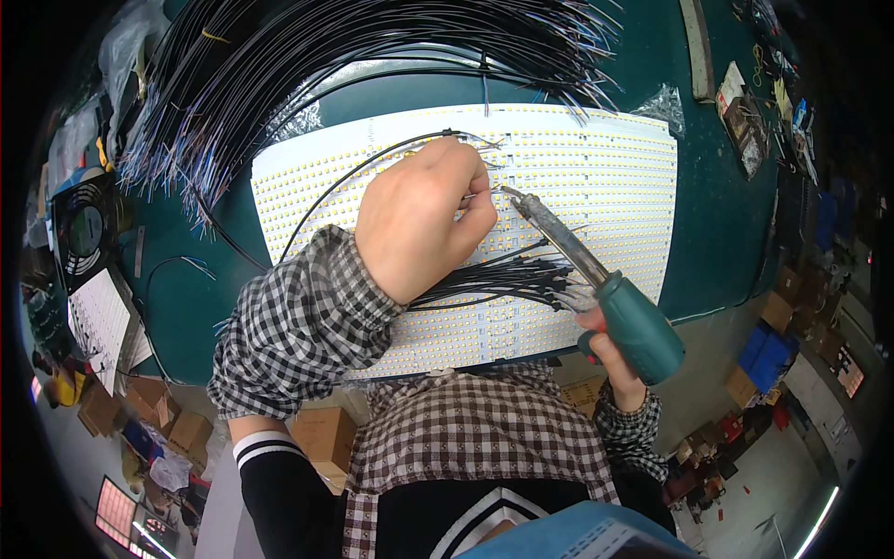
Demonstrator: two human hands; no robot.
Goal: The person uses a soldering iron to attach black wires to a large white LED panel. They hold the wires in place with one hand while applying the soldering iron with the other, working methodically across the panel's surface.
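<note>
My left hand (419, 205) is closed in a pinch over the middle of a white LED board (624, 177), holding a thin wire (472, 196) by its end. The board carries many rows of small yellow chips. From the right, my right hand (622, 374) grips a soldering iron (643, 326) by its green handle. The iron's tip is beside the wire end at the left fingertips; whether they touch I cannot tell. A black cable (340, 175) with bare-ended wires arches over the board behind my left hand. Below that hand, a bunch of black cables (507, 279) lies across the board.
A large bundle of black cables (326, 42) with stripped ends curves along the table's far side. At left stand a black fan (87, 230) and white panels (101, 321). A small worn block (745, 126) lies at far right. Cardboard boxes (321, 438) are below the table.
</note>
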